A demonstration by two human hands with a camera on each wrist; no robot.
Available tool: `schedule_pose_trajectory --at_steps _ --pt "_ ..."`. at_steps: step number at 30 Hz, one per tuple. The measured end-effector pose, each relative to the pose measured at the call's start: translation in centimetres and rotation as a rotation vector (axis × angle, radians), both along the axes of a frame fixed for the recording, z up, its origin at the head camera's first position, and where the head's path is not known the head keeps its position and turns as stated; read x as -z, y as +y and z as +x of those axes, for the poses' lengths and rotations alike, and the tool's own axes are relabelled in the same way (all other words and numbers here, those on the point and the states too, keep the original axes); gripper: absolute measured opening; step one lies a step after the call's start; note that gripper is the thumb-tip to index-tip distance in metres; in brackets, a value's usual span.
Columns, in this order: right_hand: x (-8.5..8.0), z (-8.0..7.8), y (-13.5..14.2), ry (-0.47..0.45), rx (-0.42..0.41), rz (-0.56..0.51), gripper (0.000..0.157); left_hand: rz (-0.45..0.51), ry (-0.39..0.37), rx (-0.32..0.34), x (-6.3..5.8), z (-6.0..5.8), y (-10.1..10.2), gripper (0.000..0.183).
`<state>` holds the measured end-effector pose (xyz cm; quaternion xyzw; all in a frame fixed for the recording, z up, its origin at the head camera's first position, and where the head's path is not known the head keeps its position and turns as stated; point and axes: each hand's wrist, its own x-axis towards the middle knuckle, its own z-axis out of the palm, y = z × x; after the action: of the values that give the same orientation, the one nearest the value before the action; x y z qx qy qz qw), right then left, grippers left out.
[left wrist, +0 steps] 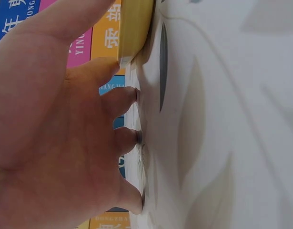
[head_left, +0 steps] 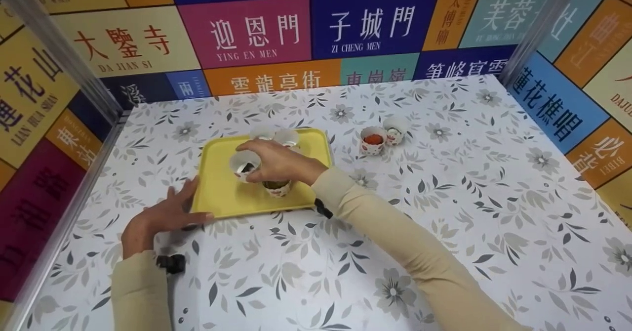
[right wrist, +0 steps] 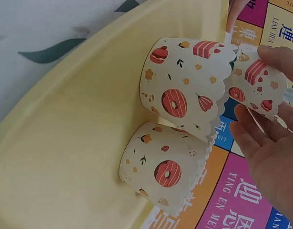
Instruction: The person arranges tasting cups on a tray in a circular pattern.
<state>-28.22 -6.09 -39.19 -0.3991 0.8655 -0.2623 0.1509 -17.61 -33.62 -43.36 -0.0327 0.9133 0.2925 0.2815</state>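
Note:
My right hand (head_left: 284, 162) pinches the rim of a white paper baking cup (head_left: 236, 163) over the left part of a yellow tray (head_left: 224, 198); something dark shows inside. In the right wrist view the fingers and thumb hold this printed cup (right wrist: 253, 76), raised past two other baking cups (right wrist: 186, 81) that stand side by side. Below the right palm a baking cup (head_left: 277, 191) stands on the tray, partly hidden. Two paler cups stand towards its back edge. My left hand (head_left: 170, 215), fingers spread, rests at the tray's left edge, its fingertips (left wrist: 126, 140) down on the tabletop.
Right of the tray stand two more baking cups, one with orange-red contents (head_left: 373, 141), the other (head_left: 395, 132) touching or close behind it. A floral cloth (head_left: 395, 242) covers the table. Printed panels (head_left: 247, 32) wall in the back and sides.

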Motion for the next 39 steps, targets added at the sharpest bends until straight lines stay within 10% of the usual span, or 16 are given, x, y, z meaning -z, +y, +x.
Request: schedule_pose_trajectory --at_steps 23,39 --pt "1.2 0.6 -1.4 0.177 0.027 0.254 0.070 0.011 0.029 0.028 0.0 -0.2 0.0 0.120" --pt "0.5 0.7 -0.1 0.224 0.033 0.204 0.077 0.020 0.037 0.026 0.1 -0.1 -0.2 0.120"
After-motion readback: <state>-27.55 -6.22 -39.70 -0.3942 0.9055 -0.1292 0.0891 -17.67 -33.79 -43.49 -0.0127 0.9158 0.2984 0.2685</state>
